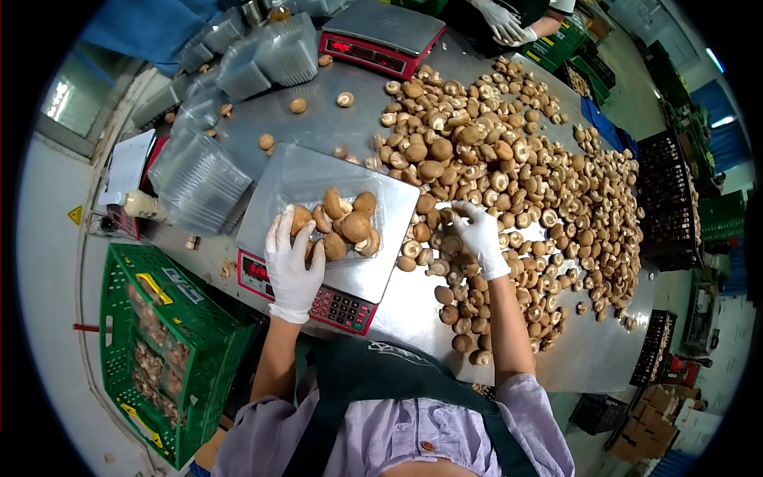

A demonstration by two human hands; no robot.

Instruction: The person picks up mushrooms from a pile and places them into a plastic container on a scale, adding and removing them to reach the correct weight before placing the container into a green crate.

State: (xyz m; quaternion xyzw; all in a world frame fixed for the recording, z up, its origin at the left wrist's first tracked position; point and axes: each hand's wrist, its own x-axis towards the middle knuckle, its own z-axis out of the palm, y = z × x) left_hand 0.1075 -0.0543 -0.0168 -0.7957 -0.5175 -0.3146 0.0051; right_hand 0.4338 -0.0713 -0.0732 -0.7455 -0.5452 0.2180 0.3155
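Observation:
My left hand (296,266), in a white glove, rests at the near left side of a clear plastic tray (286,187). Its fingers are apart and touch the brown mushrooms (355,226) in the tray. Under the tray is a weighing scale (385,258) with a steel plate, a red display and a keypad; my hand partly covers its front. My right hand (479,238), also gloved, reaches into the left edge of a big mushroom pile (548,187). Its fingers bend round a mushroom (451,244), mostly hidden under them.
Stacked clear trays (203,179) stand left of the scale, with more trays (270,56) farther back. A second scale (381,40) is at the far side, near a co-worker's gloved hands (505,22). A green crate (214,306) with packed mushrooms stands at my left.

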